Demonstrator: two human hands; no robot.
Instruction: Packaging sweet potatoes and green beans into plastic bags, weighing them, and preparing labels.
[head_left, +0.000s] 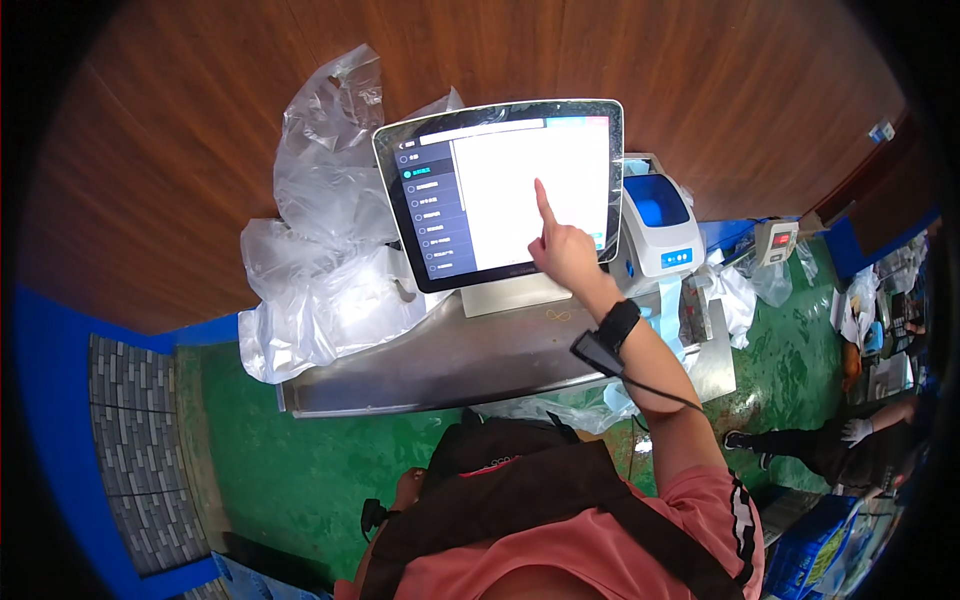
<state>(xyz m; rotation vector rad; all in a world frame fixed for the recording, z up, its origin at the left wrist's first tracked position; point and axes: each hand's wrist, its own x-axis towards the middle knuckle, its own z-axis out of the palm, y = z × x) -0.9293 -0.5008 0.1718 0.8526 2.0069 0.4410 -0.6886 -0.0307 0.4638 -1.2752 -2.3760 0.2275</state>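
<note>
My right hand (566, 251) is over the lit touchscreen monitor (506, 202), index finger stretched out and the other fingers curled. Its fingertip is in front of the white area of the screen; I cannot tell whether it touches the glass. Nothing is held in that hand. A menu list with writing runs down the screen's left side. The monitor stands on a stainless steel table (405, 375). My left hand (409, 487) hangs low beside my dark apron (510, 480), partly hidden, and its fingers cannot be made out.
Clear plastic bags (322, 292) are heaped at the table's left. A white and blue label printer (660, 225) stands right of the monitor, with pale blue label strip (670, 315) below. A co-worker (847, 442) is at far right, near a blue crate (802, 555). The green floor (300, 457) looks wet.
</note>
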